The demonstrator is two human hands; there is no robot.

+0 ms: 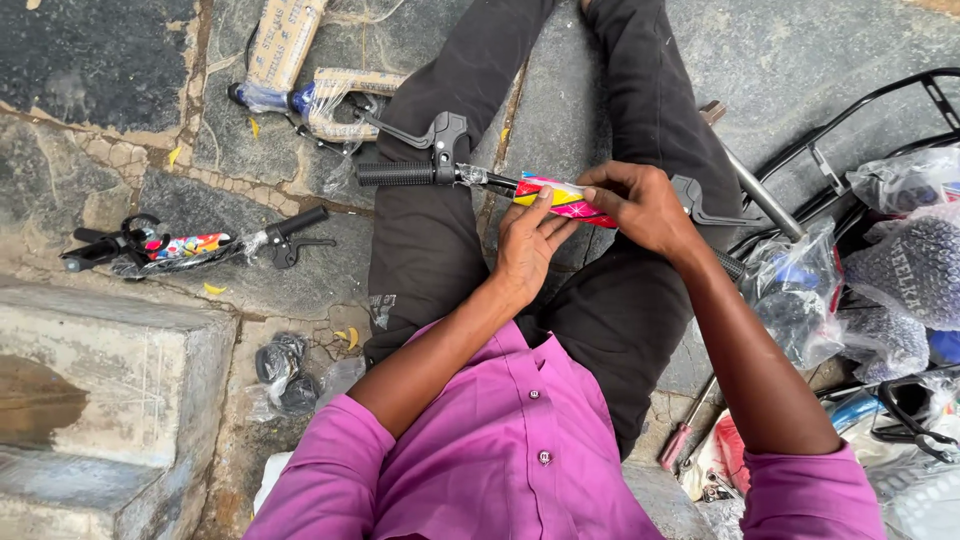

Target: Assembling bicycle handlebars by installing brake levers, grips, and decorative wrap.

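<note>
Across my lap lies a small bicycle handlebar [480,180] with a black rubber grip [395,174], a black brake lever [425,131] and a colourful wrapped middle section [555,195]. My left hand [528,245] holds that colourful middle from below, thumb pressed on it. My right hand [640,205] grips the same section from the right, fingers curled over it. A second brake lever [705,205] shows just past my right hand. I sit on stone paving in black trousers and a magenta shirt.
Another plastic-wrapped handlebar [190,247] lies on the stone at left. Cardboard-wrapped bicycle parts [300,70] lie at the top. A black wire carrier rack [850,130] and several plastic bags of parts [880,270] crowd the right. A red-handled screwdriver [680,440] lies by my right elbow. A stone step [100,390] is lower left.
</note>
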